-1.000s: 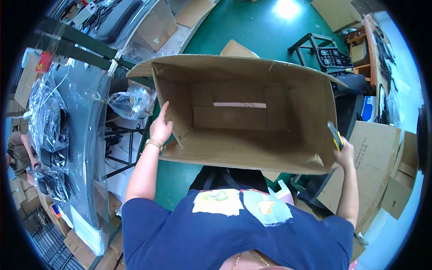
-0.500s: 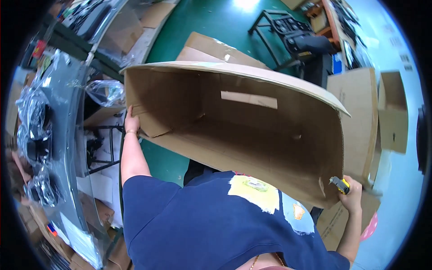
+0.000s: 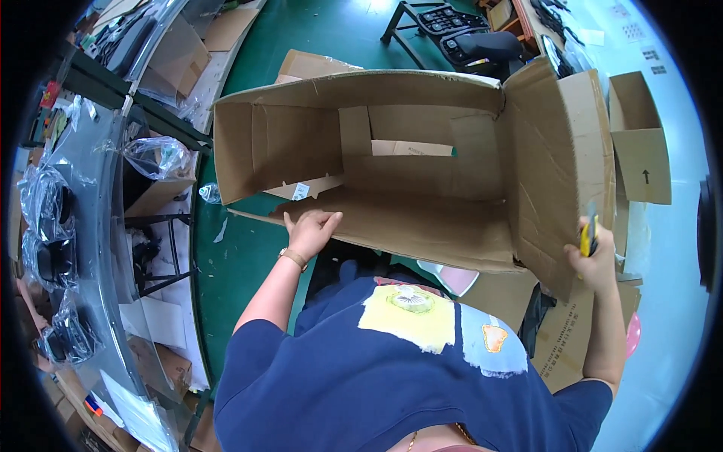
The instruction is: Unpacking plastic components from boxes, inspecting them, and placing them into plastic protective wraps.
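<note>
A large brown cardboard box (image 3: 422,181) lies in front of me with its open side toward me and a slot in its far wall. Its right flap (image 3: 544,173) is folded outward. My left hand (image 3: 307,235) grips the near rim left of the middle, fingers over the edge. The left near corner has come apart, and a small white label (image 3: 301,190) shows there. In my right hand (image 3: 595,260) is a yellow and black utility knife (image 3: 587,238), pointing up beside the outer edge of the right flap. My right thumb is against that flap.
To the left stands a table (image 3: 113,248) with plastic-wrapped black parts (image 3: 56,264). More cardboard boxes (image 3: 640,158) stand at the right. A black machine part on a stand (image 3: 459,38) is at the back. A plastic bottle (image 3: 210,193) lies on the green floor (image 3: 233,279).
The box has tilted and its right flap has swung outward. My left hand has moved from the left edge to the near rim. My right hand has risen with the knife.
</note>
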### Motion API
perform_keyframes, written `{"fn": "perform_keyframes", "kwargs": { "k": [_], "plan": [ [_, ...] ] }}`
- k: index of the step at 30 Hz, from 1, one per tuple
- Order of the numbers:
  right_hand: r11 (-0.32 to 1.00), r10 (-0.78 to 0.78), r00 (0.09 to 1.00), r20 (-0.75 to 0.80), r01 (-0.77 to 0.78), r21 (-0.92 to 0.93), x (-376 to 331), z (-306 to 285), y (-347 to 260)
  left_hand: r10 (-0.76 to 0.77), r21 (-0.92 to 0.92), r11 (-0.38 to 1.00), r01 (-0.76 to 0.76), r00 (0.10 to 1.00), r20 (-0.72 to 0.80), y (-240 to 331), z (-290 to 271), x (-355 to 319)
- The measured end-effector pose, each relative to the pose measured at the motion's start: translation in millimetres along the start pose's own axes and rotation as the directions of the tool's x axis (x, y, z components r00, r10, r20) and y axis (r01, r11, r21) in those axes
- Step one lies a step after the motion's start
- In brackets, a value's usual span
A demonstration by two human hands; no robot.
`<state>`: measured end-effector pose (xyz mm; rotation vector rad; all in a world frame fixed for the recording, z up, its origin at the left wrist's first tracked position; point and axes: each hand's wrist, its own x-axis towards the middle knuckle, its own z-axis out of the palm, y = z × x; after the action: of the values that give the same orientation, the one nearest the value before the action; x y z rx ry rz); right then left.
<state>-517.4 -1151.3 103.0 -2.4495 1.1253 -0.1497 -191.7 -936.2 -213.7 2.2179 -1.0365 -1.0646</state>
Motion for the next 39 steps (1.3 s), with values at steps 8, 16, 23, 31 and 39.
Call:
{"fn": "perform_keyframes", "kwargs": {
  "k": [8, 16, 23, 31, 39],
  "plan": [
    [0.98, -0.078, 0.993, 0.09, 0.06, 0.187, 14.8, -22.0, -46.6, -0.379, -0.871, -0.104, 0.481, 0.79, 0.482, -87.3, -5.2, -24.0],
    [0.914, -0.384, 0.918, 0.097, 0.393, -0.101, 32.0, -60.8, -92.0, 0.044, -0.888, -0.429, 0.165, 0.986, 0.161, -3.6, -21.9, 17.7],
    [0.962, -0.268, 0.963, 0.001, 0.267, -0.062, 20.3, -115.9, -123.0, 0.246, -0.858, -0.509, -0.066, 0.944, -0.218, 59.9, -89.7, 19.0],
    [0.944, -0.327, 0.905, -0.272, 0.304, -0.125, -4.9, -138.6, -67.2, 0.207, -0.845, -0.502, -0.184, 0.924, -0.323, 68.5, -79.3, 5.8],
    [0.741, -0.399, 0.915, -0.059, 0.284, -0.608, -6.0, -146.6, -119.4, 0.227, -0.847, -0.532, -0.018, 0.96, -0.163, 105.9, -27.8, -25.2]
  ]
}}
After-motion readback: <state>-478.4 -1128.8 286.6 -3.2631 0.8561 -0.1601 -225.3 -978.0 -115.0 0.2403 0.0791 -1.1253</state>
